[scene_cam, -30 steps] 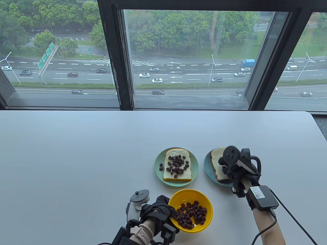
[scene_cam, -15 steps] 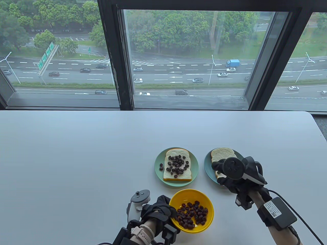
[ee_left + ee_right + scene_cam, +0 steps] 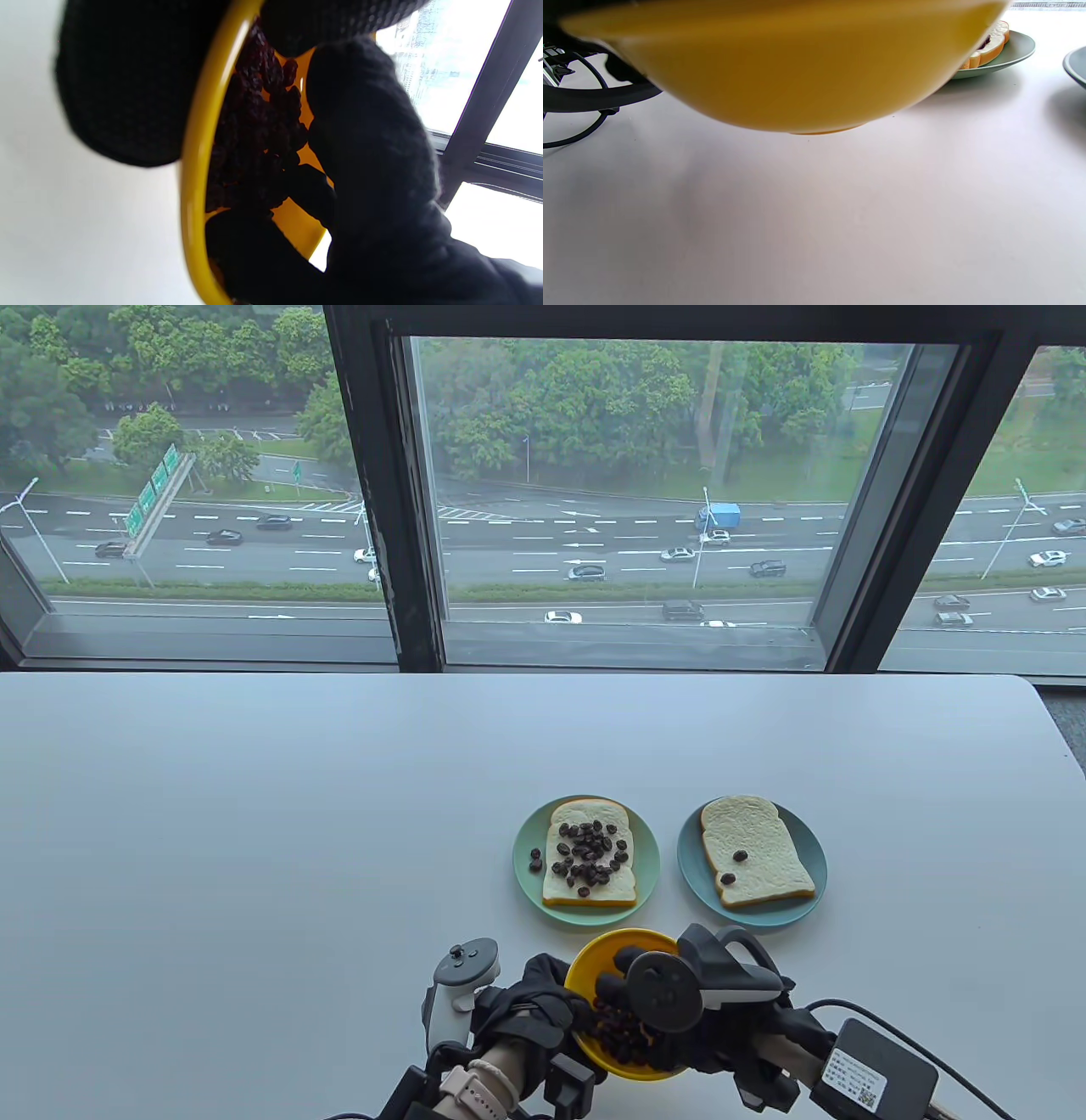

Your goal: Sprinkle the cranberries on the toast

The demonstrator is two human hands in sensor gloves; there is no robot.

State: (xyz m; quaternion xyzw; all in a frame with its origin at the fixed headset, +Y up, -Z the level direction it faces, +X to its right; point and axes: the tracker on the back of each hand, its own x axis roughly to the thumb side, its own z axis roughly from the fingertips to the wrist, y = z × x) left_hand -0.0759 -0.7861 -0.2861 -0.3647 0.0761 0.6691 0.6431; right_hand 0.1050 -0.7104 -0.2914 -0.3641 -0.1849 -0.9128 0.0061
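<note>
**Reaching into the bowl for more cranberries**

The left hand [image 3: 526, 1010] holds the rim of the yellow bowl [image 3: 594, 963], fingers wrapped over its near-left edge; in the left wrist view a gloved finger lies outside the rim and another inside. The bowl looks tipped toward the person, and the right wrist view shows its underside raised off the table [image 3: 254, 831]. Just right of that hand, the right hand [image 3: 670, 1010] reaches down into the bowl, its fingers among the cranberries [image 3: 624, 1039]. Whether they have closed on any berries I cannot tell; the tracker hides them from above, and the wrist view is dark.

To do this step well, I would judge that the left hand should keep the bowl steady and tilted so the berries pool toward the reaching fingers, while the right hand gathers a modest pinch, not a fistful, so nothing spills on the way.

Beyond the hands, ahead and a little left, a green plate [image 3: 530, 891] carries a slice of toast [image 3: 590, 891] already well covered, with a couple of berries fallen on the plate beside it. Ahead and to the right of the hands, a blue plate [image 3: 814, 848] holds a second slice [image 3: 764, 848] bearing only two berries, likely the next target. Nothing lies between the bowl and that slice; only the bowl's raised far rim must be cleared.
</note>
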